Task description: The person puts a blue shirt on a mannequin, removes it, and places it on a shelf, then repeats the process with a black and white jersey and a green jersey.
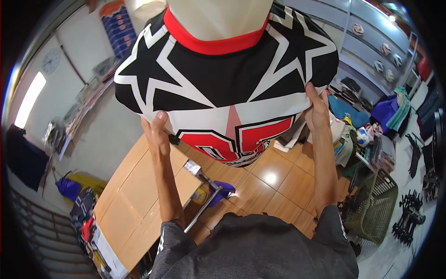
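Note:
A black, white and red sports jersey [218, 79] with star outlines, a red collar and large red numerals is on a pale mannequin [218, 18]. My left hand [157, 129] pinches the jersey at its left sleeve edge, thumb on top of the fabric. At the opposite sleeve edge, my right hand [317, 109] grips the cloth the same way, thumb upward. Fingers of both hands are partly hidden behind the fabric. The jersey's lower part falls out of sight below the numerals.
A wooden table [139, 200] stands at lower left. An olive plastic basket [371, 209] sits at right, near piled clothes [348, 111]. Several balls [385, 49] rest on wall shelves at upper right. A metal pole [204, 211] crosses the tiled floor [265, 186].

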Demonstrator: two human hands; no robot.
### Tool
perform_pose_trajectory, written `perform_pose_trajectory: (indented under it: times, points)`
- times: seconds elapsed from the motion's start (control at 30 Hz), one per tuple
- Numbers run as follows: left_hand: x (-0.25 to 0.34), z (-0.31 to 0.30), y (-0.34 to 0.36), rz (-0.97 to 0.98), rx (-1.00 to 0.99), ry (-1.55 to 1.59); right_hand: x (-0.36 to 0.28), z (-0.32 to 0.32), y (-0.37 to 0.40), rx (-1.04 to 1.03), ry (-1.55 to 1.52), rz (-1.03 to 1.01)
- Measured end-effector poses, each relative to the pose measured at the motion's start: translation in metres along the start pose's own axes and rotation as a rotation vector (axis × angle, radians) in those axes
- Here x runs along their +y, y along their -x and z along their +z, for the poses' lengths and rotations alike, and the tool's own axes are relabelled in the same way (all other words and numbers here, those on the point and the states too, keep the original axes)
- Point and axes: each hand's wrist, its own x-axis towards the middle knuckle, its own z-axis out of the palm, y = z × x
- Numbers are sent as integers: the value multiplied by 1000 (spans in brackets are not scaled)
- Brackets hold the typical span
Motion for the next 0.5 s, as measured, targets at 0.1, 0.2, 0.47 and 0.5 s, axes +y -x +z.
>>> perform_pose_trajectory:
  times: [0.1, 0.2, 0.47, 0.5]
  points:
    - [-13, 45, -2, -5, -122, 18, -2, -46, -9, 47, 51, -13]
    - [-43, 84, -7, 21, -169, 33, 1, -81, -13, 143, 50, -15]
    - [-105, 204, -19, 3, -216, -7, 6, -184, -60, 178, 140, 22]
    - [-111, 224, -23, -20, -212, -28, 6, -199, -72, 175, 123, 15]
